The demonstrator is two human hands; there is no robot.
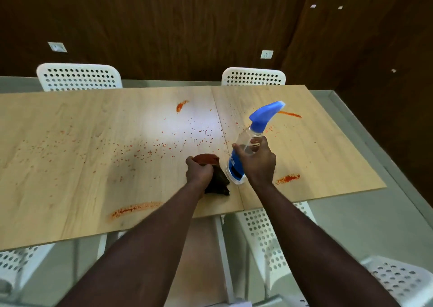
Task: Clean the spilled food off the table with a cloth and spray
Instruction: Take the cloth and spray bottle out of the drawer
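Head view. My left hand (198, 169) is clenched round a bunched dark cloth (216, 182) that rests on the counter (93, 154). My right hand (256, 163) grips the body of the spray bottle (246, 140), just beside the cloth. The bottle's long axis tilts up and away, nozzle toward the far right. The red specks of spilled food (164, 142) lie beyond and left of the cloth, nearer the left hand. One smear (287, 179) lies just right of the right hand.
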